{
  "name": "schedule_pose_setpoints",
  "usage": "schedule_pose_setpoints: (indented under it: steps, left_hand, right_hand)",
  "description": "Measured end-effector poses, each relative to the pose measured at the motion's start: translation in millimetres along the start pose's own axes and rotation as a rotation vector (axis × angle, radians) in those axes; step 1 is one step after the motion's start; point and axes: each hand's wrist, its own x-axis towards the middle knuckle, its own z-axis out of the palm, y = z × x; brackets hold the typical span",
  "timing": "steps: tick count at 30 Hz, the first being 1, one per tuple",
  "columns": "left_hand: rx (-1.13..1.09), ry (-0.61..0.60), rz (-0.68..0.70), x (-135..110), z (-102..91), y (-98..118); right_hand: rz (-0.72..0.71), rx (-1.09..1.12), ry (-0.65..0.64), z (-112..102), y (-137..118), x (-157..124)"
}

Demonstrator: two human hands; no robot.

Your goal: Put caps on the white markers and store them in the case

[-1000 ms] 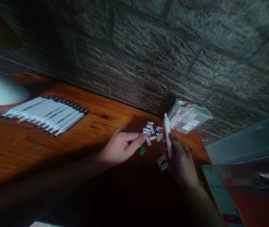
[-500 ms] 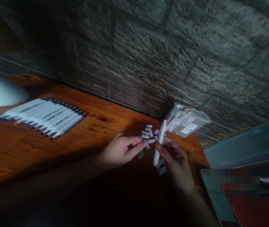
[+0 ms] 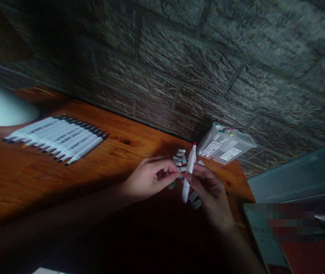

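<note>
My right hand grips a white marker between thumb and fingers. The marker stands nearly upright, its bare red tip at the top. Just left of it, the thumb and index finger of my left hand meet in a pinch beside a small pile of marker caps; what lies between those fingertips, if anything, I cannot make out. Part of the pile is hidden behind the marker and my left fingers. A cap with a green end lies below the left fingertips. Greyish caps lie in shadow beside my right hand.
A row of white markers lies on the wooden table at left, near a white rounded object. Two clear plastic cases, one holding markers, stand by the brick wall. The table's right edge is close to my right hand.
The red-tipped marker has shifted slightly left, closer to my left hand, and stands more upright. My left thumb and index finger have come together at the caps.
</note>
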Motion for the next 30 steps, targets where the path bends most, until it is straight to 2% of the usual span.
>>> schedule_pose_setpoints:
  steps: [4,7,11,17,20,24,30]
  left_hand:
    - [-0.093,-0.038,-0.078,1.6,-2.1,3.5]
    - [-0.163,0.004,-0.164,1.9,-1.7,3.5]
    - [-0.291,0.09,-0.172,3.6,0.9,0.6]
    - [-0.321,0.116,-0.159,5.6,2.8,-3.8]
    - [-0.344,0.09,-0.222,4.6,1.7,-3.1]
    - [-0.235,0.09,-0.315,3.3,-2.4,1.4]
    - [-0.015,0.106,-0.136,3.7,-6.2,1.8]
  right_hand:
    - [-0.004,0.009,-0.021,0.0,0.2,-0.7]
    - [0.0,0.014,-0.013,-0.6,0.5,-1.0]
    - [-0.002,0.012,0.006,-1.5,1.2,-0.7]
    - [-0.018,0.022,0.019,-3.0,4.1,0.4]
    - [-0.023,0.013,0.043,-4.8,6.0,1.1]
    - [-0.011,0.03,0.066,-6.4,5.7,1.7]
    - [-0.039,0.097,0.063,-1.4,2.4,3.5]
